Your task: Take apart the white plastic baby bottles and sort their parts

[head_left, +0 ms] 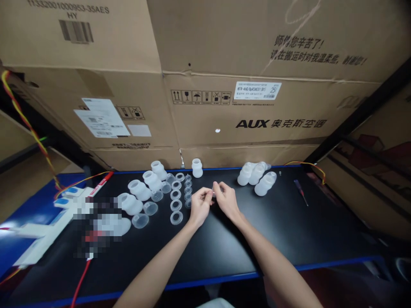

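Closely, left hand (200,206) and right hand (225,200) pinch small translucent piece (213,193), mostly hidden; exact shape unclear.

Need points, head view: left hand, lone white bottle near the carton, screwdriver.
left hand (201,207): head view, back of the hand
lone white bottle (197,171): head view, its body
screwdriver (299,188): head view, its handle

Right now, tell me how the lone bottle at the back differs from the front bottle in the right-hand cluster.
The lone bottle is open at the top, while the cluster bottle wears a clear cover. The lone bottle stands apart near the carton; the cluster bottle is close beside other bottles. Both are whitish.
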`<state>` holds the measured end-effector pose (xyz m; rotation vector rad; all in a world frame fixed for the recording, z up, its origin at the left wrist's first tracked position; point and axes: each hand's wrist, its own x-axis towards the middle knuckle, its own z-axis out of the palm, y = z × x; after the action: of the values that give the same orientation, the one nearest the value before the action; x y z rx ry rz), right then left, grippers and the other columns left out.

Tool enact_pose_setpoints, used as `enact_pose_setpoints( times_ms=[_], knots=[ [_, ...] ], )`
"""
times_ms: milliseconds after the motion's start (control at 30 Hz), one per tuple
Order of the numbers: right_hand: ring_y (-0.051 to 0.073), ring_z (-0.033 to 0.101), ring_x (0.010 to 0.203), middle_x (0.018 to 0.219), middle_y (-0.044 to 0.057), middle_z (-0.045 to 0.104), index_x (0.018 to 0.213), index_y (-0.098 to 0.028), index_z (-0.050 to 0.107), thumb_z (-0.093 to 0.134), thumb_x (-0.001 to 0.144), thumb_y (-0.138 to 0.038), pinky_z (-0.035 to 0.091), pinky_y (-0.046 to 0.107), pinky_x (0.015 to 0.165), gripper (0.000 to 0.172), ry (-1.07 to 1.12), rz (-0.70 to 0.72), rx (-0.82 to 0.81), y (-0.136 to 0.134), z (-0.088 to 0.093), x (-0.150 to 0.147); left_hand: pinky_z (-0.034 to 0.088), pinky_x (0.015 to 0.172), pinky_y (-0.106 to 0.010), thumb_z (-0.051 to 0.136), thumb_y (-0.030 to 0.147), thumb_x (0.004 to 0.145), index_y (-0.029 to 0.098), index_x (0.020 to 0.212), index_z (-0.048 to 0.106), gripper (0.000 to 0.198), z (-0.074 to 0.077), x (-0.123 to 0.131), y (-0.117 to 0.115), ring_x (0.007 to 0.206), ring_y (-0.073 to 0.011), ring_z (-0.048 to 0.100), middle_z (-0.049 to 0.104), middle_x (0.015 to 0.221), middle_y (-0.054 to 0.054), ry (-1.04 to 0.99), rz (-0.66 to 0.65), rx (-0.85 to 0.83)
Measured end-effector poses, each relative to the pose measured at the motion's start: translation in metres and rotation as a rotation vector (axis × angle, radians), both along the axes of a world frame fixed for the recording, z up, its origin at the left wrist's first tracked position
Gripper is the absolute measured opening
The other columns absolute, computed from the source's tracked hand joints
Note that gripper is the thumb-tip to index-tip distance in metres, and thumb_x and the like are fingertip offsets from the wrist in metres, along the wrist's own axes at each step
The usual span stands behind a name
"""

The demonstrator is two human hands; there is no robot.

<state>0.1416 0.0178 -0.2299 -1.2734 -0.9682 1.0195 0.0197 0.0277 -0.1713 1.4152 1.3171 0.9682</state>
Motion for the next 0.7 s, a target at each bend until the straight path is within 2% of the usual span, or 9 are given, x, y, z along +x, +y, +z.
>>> enact_pose_setpoints(
  times_ms=[167,300,367,467,567,633,700],
  knots=[
    [0.017,0.059,0.061,0.072,0.004,0.069,0.085,-0.022,0.069,0.051,0.107,-0.053,0.035,0.030,0.063,0.043,-0.249,0.040,0.102,0.002,0.004,0.006,0.050,0.052,-0.021,0.091,0.046,0.076,0.016,0.074,0.072,0.035,-0.007,0.002,-0.001,0.060,-0.0135,0.060,0.067,0.073,-0.003,-0.072,0.071,0.010],
    [0.020,0.069,0.068,0.079,0.008,0.076,0.101,-0.021,0.076,0.048,0.111,-0.045,0.038,0.030,0.065,0.038,-0.482,0.042,0.256,0.000,-0.007,0.015,0.041,0.041,-0.020,0.087,0.058,0.079,0.016,0.070,0.064,0.048,-0.017,0.002,-0.002,0.047,-0.0094,0.050,0.056,0.064,0.001,-0.123,0.102,-0.038],
    [0.021,0.069,0.068,0.080,0.009,0.076,0.105,-0.022,0.078,0.049,0.110,-0.044,0.039,0.031,0.063,0.037,-0.610,0.017,0.339,0.000,-0.013,0.026,0.039,0.038,-0.020,0.085,0.062,0.078,0.017,0.071,0.061,0.052,-0.013,-0.003,0.003,0.045,-0.0075,0.044,0.055,0.066,0.002,-0.147,0.198,-0.060],
    [0.021,0.069,0.068,0.081,0.009,0.076,0.113,-0.022,0.079,0.051,0.110,-0.045,0.042,0.031,0.063,0.036,-0.662,-0.085,0.375,0.002,-0.018,0.044,0.039,0.038,-0.020,0.089,0.060,0.073,0.018,0.071,0.056,0.054,0.004,-0.013,0.015,0.043,-0.0038,0.029,0.043,0.060,0.007,-0.212,0.321,-0.064],
    [0.024,0.074,0.081,0.098,0.009,0.079,0.121,-0.023,0.075,0.055,0.109,-0.048,0.049,0.033,0.069,0.034,-0.629,-0.127,0.316,0.004,-0.019,0.054,0.047,0.045,-0.022,0.093,0.057,0.071,0.017,0.075,0.056,0.055,0.020,-0.016,0.021,0.045,-0.0026,0.029,0.041,0.063,0.009,-0.298,0.248,-0.112],
    [0.027,0.075,0.092,0.111,0.010,0.079,0.129,-0.024,0.071,0.064,0.103,-0.052,0.053,0.035,0.076,0.039,-0.583,-0.086,0.258,0.007,-0.020,0.054,0.050,0.049,-0.023,0.094,0.057,0.072,0.017,0.081,0.058,0.055,0.023,-0.014,0.020,0.048,-0.0039,0.038,0.050,0.070,0.006,-0.333,0.178,-0.156],
    [0.026,0.074,0.089,0.114,0.010,0.078,0.135,-0.024,0.066,0.072,0.097,-0.054,0.056,0.037,0.078,0.049,-0.479,-0.029,0.201,0.010,-0.023,0.052,0.051,0.050,-0.024,0.094,0.057,0.072,0.016,0.087,0.061,0.055,0.021,-0.010,0.016,0.054,-0.0070,0.049,0.059,0.079,0.002,-0.355,0.138,-0.195]
  ],
)
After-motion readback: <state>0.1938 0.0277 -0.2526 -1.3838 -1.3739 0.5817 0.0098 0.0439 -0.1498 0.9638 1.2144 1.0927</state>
